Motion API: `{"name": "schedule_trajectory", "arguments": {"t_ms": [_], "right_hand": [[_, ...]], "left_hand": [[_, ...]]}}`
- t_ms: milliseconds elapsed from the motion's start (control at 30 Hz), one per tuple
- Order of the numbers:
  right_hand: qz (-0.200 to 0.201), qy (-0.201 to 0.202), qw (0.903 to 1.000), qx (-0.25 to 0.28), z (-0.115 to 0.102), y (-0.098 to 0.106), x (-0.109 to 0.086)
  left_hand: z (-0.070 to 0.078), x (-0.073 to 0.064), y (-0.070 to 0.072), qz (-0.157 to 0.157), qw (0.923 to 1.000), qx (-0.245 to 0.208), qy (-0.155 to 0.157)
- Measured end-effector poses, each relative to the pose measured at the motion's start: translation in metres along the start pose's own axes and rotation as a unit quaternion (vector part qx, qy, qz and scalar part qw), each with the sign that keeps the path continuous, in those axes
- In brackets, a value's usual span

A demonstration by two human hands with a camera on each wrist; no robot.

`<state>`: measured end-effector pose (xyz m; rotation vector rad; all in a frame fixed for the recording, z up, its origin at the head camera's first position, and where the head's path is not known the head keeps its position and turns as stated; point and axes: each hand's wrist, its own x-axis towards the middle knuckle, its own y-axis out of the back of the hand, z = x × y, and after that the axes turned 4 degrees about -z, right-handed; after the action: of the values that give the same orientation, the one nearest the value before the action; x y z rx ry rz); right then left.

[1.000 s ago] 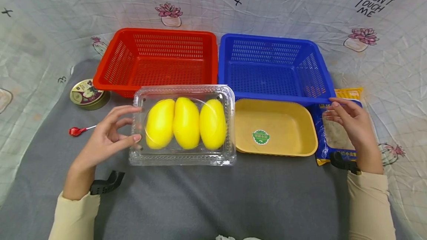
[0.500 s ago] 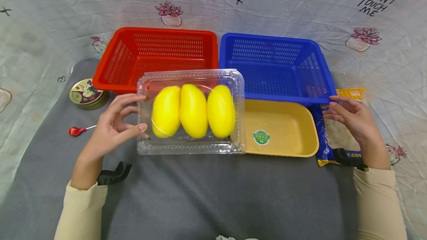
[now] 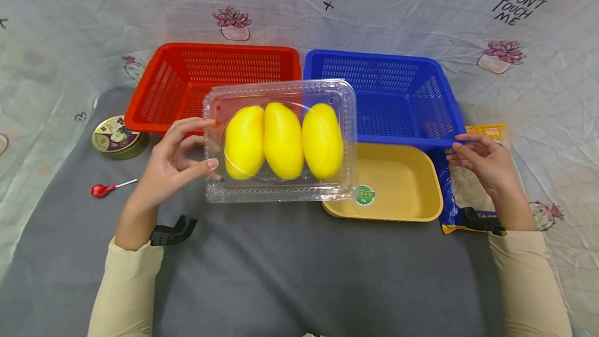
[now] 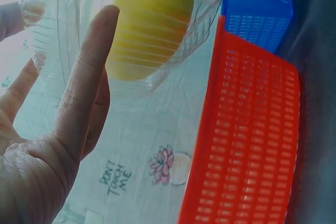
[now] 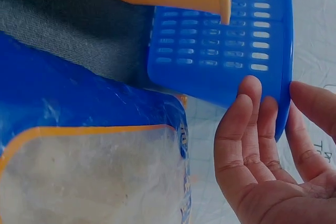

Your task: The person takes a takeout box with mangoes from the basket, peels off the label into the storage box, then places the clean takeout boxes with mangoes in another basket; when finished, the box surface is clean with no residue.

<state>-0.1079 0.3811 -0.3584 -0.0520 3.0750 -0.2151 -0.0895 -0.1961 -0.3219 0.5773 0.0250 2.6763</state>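
Observation:
My left hand [image 3: 164, 177] grips the left end of a clear plastic clamshell box [image 3: 281, 193], thumb on the near face and fingers spread along its side. Inside lie three yellow mangoes [image 3: 283, 141] side by side. The box is held up, overlapping the front of the red basket [image 3: 238, 50] and part of the blue basket [image 3: 374, 57] in the head view. At the blue basket's front right corner, my right hand [image 3: 491, 163] pinches the rim; the right wrist view has the thumb [image 5: 312, 100] outside and fingertips [image 5: 251, 87] against the slotted wall.
A yellow plastic tray [image 3: 398, 191] with a green sticker stands before the blue basket. Right of it lies a blue and yellow packet [image 3: 468, 186], partly under my right hand. At left are a round tin [image 3: 119, 137] and a red lollipop [image 3: 103, 190].
My left hand has lifted the box of mangoes up and to the right, away from its place in front of the red basket. The right hand stays at the blue basket's corner.

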Motion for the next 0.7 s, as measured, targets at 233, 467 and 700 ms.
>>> {"name": "schedule_trajectory", "arguments": {"t_ms": [233,467,700], "right_hand": [[0.006,0.009,0.9999,-0.002,0.003,-0.001,-0.001],[0.012,0.01,0.9999,-0.001,0.002,-0.003,0.001],[0.021,0.005,0.9997,-0.006,0.003,-0.003,-0.002]], "left_hand": [[-0.004,0.017,-0.007,0.014,0.9998,-0.008,-0.011],[-0.008,0.033,-0.016,0.042,0.9981,-0.04,-0.02],[-0.016,0.048,-0.031,0.077,0.9957,-0.044,-0.024]]}}
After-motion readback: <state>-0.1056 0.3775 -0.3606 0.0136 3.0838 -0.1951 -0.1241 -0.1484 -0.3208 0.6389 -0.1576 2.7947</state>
